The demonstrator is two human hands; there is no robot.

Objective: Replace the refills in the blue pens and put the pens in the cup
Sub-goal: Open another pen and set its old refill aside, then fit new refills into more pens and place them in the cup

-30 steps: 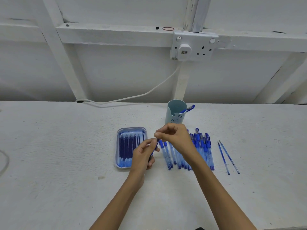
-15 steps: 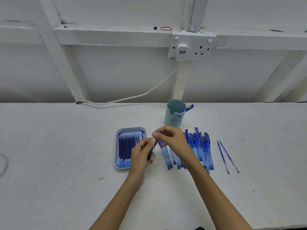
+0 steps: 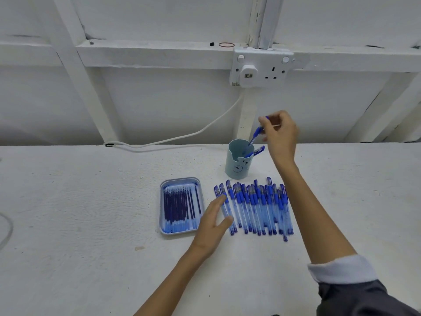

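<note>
A light blue cup (image 3: 237, 166) stands at the back of the white table and has one blue pen (image 3: 256, 152) leaning on its rim. My right hand (image 3: 281, 133) hovers just above the cup, pinching a second blue pen (image 3: 257, 133) by its top end, tip pointing down into the cup's mouth. A row of several blue pens (image 3: 257, 208) lies in front of the cup. My left hand (image 3: 213, 222) is open, palm down, fingers spread over the row's leftmost pens. A blue tray (image 3: 181, 181) of dark refills (image 3: 180, 206) sits to the left.
A white wall with a double socket (image 3: 262, 69) and a plugged-in cable (image 3: 173, 139) rises behind the table. My right forearm crosses over the right end of the pen row and hides the table beyond it.
Both hands were together on one pen in front of the row. My right hand has since lifted that pen up over the cup, and my left hand has let go and dropped to the row.
</note>
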